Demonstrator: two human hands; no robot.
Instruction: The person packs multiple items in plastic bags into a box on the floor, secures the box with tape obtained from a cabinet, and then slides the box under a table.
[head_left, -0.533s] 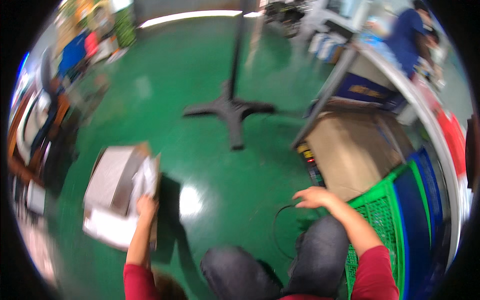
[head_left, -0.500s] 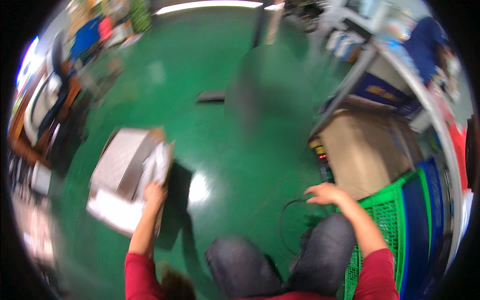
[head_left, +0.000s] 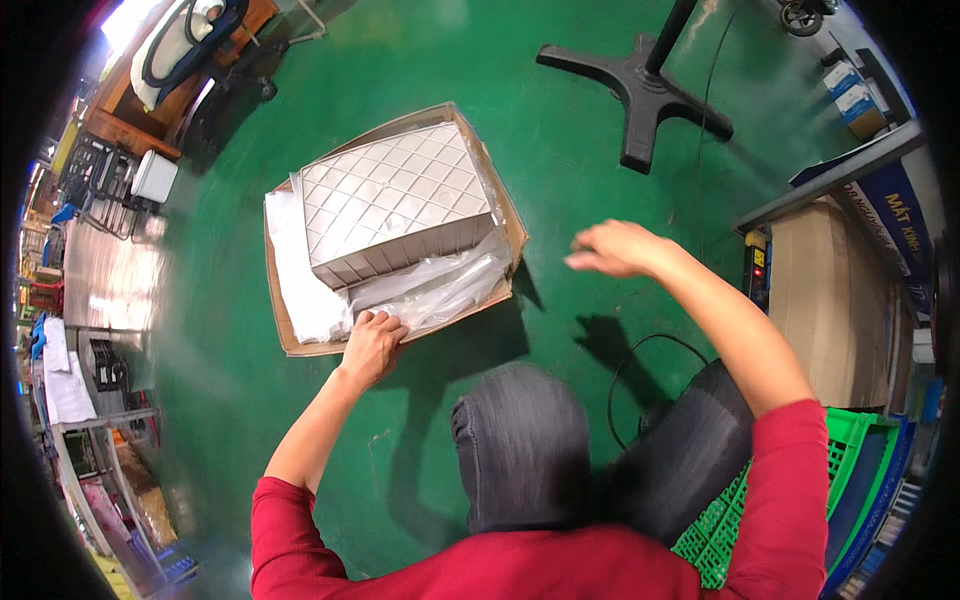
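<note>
Curling over the near wall of an open cardboard box, the fingers of the left hand clamp on its edge beside crumpled plastic film. The box sits on the glossy green floor, ahead of the person and slightly left. Inside, a pale grey plastic bin lies bottom up, its flat base crossed by raised ribs in a diamond lattice and its near side vertically ribbed; translucent film fills the gap in front, and a smooth white sheet lies along the left. The right hand hangs above the floor, right of the box and apart from it, fingers loosely bent, slightly apart and holding nothing. Farther right, a blue printed panel bears white and yellow capitals, near a plain brown carton and a perforated green plastic crate. Beyond stands a black cross-shaped base.
</note>
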